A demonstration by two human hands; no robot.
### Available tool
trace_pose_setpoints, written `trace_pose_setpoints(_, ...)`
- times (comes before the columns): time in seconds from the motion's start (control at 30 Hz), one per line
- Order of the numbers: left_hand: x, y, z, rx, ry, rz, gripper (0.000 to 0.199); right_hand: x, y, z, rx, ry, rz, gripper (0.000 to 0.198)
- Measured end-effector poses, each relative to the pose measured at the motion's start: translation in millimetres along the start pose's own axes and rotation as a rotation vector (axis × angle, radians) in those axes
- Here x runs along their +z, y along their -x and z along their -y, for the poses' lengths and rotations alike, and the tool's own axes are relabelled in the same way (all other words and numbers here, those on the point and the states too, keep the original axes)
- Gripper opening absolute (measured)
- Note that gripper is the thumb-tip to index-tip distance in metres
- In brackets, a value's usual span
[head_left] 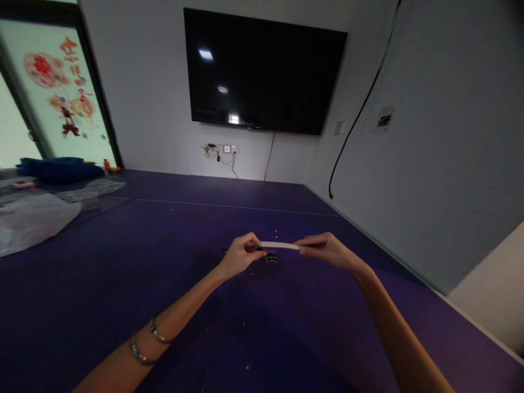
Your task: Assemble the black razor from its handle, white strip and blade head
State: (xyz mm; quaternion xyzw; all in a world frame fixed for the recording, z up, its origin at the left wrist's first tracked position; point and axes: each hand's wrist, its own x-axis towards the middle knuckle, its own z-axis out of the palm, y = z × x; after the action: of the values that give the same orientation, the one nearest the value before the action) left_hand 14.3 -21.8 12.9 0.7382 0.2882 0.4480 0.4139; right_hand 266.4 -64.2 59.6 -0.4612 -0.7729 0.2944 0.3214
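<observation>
A thin white strip (280, 245), seen nearly edge-on and slightly bowed, is held level between my two hands above the purple surface. My left hand (242, 254) pinches its left end between thumb and fingers. At the right end, my right hand (323, 249) grips it with the thumb below and the fingers on top. Just beneath the strip lies a small dark, clear-sided item (271, 257), too small to name. A short dark tip (225, 250) shows left of my left hand; the rest of it is hidden.
The purple surface (184, 327) carries scattered white specks. Clear plastic sheeting (36, 221), a folded blue cloth (61, 169) and an orange bottle (107, 165) lie at the far left. A black cable (356, 121) hangs along the right wall. A television (266, 76) hangs ahead.
</observation>
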Motion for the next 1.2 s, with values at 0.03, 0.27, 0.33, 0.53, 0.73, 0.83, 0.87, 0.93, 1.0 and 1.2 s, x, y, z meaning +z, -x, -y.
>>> trace_pose_setpoints(0.03, 0, 0, 0, 0.002, -0.013, -0.001, 0.021, 0, 0, 1, 0.003, 0.005, -0.006, 0.034)
trace_pose_setpoints(0.27, 0, 1, 1, -0.004, 0.001, 0.003, 0.022, -2, 4, 9, -0.007, 0.046, -0.009, 0.032)
trace_pose_setpoints(0.33, 0, 2, 1, -0.013, 0.013, 0.013, 0.021, -3, 4, 10, -0.022, 0.057, 0.024, 0.032)
trace_pose_setpoints(0.53, 1, 3, 0, -0.014, 0.028, 0.011, 0.024, -4, 5, 10, 0.020, 0.068, -0.051, 0.032)
trace_pose_setpoints(0.73, 2, 4, 2, -0.017, 0.036, 0.027, 0.024, -2, 4, 11, -0.008, 0.064, 0.013, 0.032)
trace_pose_setpoints(0.83, 2, 4, 3, 0.002, 0.051, 0.016, 0.025, -1, 4, 12, 0.030, 0.079, -0.062, 0.031)
trace_pose_setpoints(0.87, 2, 4, 2, 0.005, 0.050, 0.014, 0.026, -1, 4, 13, 0.034, 0.083, -0.071, 0.031)
trace_pose_setpoints(0.93, 2, 4, 0, 0.003, 0.039, 0.019, 0.026, 0, 6, 19, 0.023, 0.086, -0.054, 0.031)
trace_pose_setpoints(1.0, 2, 4, -3, 0.003, 0.019, 0.024, 0.026, 0, 7, 25, -0.001, 0.099, -0.014, 0.030)
trace_pose_setpoints(1.2, 2, 3, 2, -0.001, 0.021, 0.023, 0.027, 2, 7, 29, -0.003, 0.124, -0.024, 0.029)
